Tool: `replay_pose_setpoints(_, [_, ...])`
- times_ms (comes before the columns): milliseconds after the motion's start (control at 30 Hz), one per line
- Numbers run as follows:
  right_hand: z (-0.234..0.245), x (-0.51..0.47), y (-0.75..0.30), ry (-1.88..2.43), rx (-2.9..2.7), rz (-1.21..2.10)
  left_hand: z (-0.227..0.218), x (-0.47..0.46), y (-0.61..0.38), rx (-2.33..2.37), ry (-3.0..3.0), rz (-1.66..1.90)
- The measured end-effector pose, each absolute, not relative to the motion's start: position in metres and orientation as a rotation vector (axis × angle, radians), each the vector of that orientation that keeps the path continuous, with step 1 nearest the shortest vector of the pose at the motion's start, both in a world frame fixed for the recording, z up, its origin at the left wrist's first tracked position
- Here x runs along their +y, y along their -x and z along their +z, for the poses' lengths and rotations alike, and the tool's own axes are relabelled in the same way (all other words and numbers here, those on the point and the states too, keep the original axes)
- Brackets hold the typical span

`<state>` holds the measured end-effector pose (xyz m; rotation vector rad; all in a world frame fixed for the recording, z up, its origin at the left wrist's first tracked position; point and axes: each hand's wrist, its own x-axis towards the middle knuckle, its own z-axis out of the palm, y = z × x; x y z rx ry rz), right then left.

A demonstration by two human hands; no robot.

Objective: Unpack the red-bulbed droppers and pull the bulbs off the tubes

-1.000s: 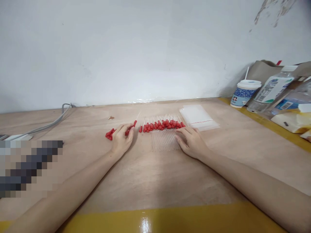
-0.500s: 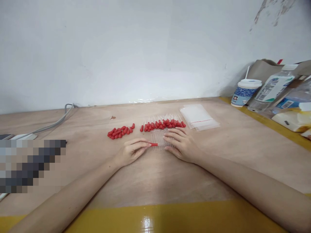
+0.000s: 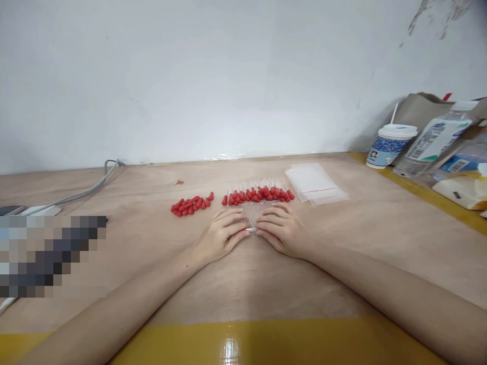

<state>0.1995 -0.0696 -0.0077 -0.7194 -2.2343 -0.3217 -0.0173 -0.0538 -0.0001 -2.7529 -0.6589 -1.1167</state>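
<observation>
My left hand point(image 3: 227, 234) is closed on the red rubber bulb end of a glass dropper point(image 3: 251, 229), its fingers covering nearly all of the red. At the other side, my right hand point(image 3: 283, 230) pinches the dropper's clear tube; only a short stretch shows between the hands. Beneath and beyond my fingers lie loose clear tubes point(image 3: 254, 212), side by side. Just behind them is a row of droppers with red bulbs point(image 3: 262, 193), their tubes pointing towards the wall. A pile of loose red rubber bulbs point(image 3: 191, 205) rests to the left.
Clear plastic bags point(image 3: 315, 183) with a red line lie right of the droppers. A lidded cup with a straw point(image 3: 391, 144), a plastic bottle point(image 3: 436, 139) and a yellow-white packet point(image 3: 462, 188) stand far right. A grey cable point(image 3: 93, 187) runs along the left.
My left hand has slid right along the dropper, close to my right hand, and now covers the red bulb that showed before. The view has shifted slightly.
</observation>
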Motion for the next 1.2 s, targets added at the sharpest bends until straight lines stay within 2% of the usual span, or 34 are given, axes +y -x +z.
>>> replay_pose_setpoints(267, [-0.011,-0.068,-0.194,0.702,-2.251,-0.304,-0.003,-0.056,0.019,-0.582,2.724,-1.135])
replay_pose_setpoints(533, [-0.012,-0.069,-0.195,0.534,-2.266,-0.293,0.000,-0.059,0.019,-0.596,2.863,-0.994])
replay_pose_setpoints(1200, [-0.001,-0.077,-0.206,0.404,-2.306,-0.626,0.003,-0.062,0.025,-0.571,2.976,-0.915])
